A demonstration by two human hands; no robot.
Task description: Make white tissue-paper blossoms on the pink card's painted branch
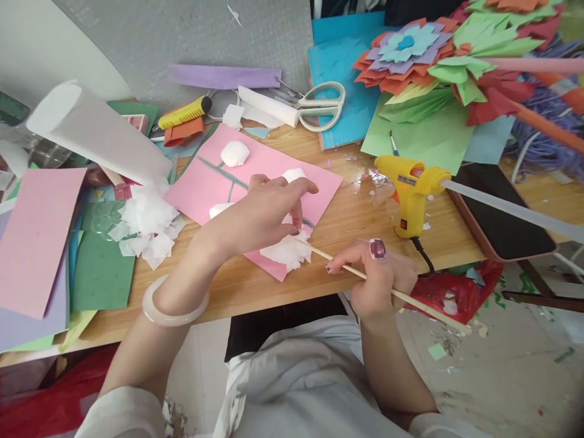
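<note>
My right hand [378,277] is closed around a thin wooden stick [426,309], which slants up to the left. Its far tip meets a pile of white paper pieces [292,250] at the front of a pink sheet [314,182]. Above that pile, my left hand [274,210] bends its thumb and a finger together near the stick's tip; anything between them is too small to make out. The sheet bears dark green branch-like lines [219,168] and white paper puffs, one of them [235,154] at the upper left. My left hand and forearm partly cover the sheet.
A yellow glue gun [410,194] stands right of the sheet, beside a phone [502,210]. Scissors [322,106] and a yellow cutter [185,114] lie behind. Left are a white paper roll [100,134], torn white paper [148,219] and coloured sheets [39,243]. Paper flowers [406,48] fill the back right.
</note>
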